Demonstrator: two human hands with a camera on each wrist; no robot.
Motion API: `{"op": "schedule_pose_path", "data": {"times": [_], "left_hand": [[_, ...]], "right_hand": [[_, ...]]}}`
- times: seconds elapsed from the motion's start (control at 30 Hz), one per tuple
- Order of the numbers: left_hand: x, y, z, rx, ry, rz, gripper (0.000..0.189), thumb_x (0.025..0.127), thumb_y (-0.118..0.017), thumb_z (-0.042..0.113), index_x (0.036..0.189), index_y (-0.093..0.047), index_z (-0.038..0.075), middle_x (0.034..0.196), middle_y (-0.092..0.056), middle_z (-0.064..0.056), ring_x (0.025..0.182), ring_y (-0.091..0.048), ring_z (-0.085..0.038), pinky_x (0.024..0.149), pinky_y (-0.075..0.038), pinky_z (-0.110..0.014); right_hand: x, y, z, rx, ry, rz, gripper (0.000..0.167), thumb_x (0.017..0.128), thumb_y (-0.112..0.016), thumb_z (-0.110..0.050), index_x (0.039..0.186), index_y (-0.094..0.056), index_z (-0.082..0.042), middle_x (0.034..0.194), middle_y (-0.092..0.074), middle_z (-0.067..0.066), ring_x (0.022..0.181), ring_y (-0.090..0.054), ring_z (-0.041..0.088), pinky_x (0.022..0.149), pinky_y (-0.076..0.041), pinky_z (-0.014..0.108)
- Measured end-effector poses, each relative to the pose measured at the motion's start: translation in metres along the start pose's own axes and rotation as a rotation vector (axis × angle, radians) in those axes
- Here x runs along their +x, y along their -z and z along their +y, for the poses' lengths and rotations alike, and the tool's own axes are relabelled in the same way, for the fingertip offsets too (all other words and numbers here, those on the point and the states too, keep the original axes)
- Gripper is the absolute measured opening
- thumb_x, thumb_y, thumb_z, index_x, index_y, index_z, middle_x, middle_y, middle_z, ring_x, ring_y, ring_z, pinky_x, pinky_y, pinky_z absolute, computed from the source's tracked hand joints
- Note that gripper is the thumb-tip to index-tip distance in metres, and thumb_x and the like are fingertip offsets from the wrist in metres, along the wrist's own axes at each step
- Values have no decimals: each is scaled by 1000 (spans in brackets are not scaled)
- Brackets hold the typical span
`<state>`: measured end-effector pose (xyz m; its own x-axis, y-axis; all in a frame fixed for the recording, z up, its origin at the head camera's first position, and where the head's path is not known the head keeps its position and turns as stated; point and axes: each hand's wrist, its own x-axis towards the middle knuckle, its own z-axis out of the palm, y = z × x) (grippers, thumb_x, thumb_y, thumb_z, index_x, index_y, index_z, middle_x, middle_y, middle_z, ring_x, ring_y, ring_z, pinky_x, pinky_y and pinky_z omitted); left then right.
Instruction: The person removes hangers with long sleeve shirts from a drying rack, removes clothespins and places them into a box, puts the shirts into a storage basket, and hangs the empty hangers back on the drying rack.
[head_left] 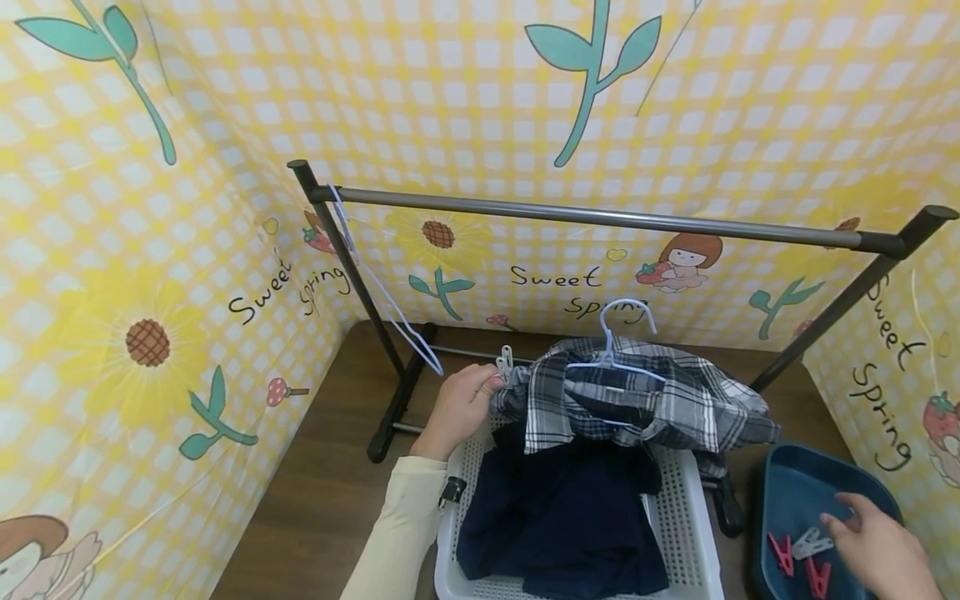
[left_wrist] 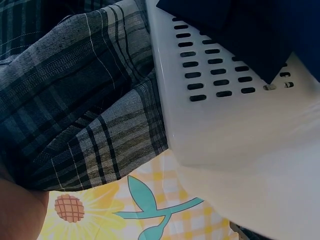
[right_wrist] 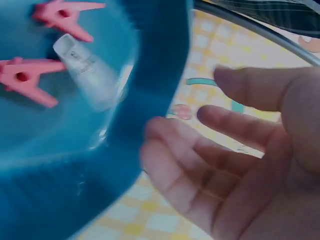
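Fingers [head_left: 858, 503] of the right hand [head_left: 885, 546] hung parted, empty, over the tray [head_left: 798, 483], whose grey clip [head_left: 812, 544] lay aslant below and left of them, while the left hand [head_left: 459, 407] gripped the shirt [head_left: 693, 400].

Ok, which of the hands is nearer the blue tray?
Right. The right hand is at the blue tray; the left hand is farther off, gripping the left end of the plaid shirt.

Yellow-and-white checked walls [head_left: 480, 125] stand before me and on both sides, printed with yellow sunflowers [head_left: 147, 342], teal leafy stems [head_left: 588, 83] and black "Sweet Spring" lettering [head_left: 555, 277]. Below, I see a brown wood-grained tabletop [head_left: 300, 500].
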<state>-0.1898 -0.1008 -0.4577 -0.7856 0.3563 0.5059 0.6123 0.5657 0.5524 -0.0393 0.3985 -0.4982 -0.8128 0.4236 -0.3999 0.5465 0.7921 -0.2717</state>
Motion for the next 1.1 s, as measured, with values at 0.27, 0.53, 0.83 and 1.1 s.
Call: {"op": "schedule_pose_path", "data": {"times": [0.27,0.53,0.83,1.1], "left_hand": [[-1,-2,2,-4,15,7,20,98,-59,15,80,-54,12,72,-43,3,64,-44,-16,59,-40,-33],[0,-3,4,-1,15,14,22,98,-59,16,78,-51,13,71,-42,2,64,-43,-17,59,-39,-33],[2,-7,10,9,13,2,20,98,-60,17,79,-53,13,71,-42,2,65,-43,-18,60,-39,-33],[0,-5,10,32,27,19,20,98,-61,16,80,-54,13,72,-45,1,65,-45,-19,60,-41,-35]], "right_hand": [[-35,30,-37,241,162,331,37,106,-49,-18,126,-52,14,95,-65,30,71,-65,29,70,-51,43],[-76,52,-93,511,589,509,24,104,-58,-11,120,-65,5,82,-70,-2,60,-60,1,55,-48,14],[-110,57,-166,682,1006,356,24,93,-62,13,113,-70,2,85,-71,4,65,-65,10,57,-53,21],[-119,30,-234,722,1139,214,23,96,-64,5,115,-71,-7,90,-70,3,60,-63,11,52,-54,27]]}}
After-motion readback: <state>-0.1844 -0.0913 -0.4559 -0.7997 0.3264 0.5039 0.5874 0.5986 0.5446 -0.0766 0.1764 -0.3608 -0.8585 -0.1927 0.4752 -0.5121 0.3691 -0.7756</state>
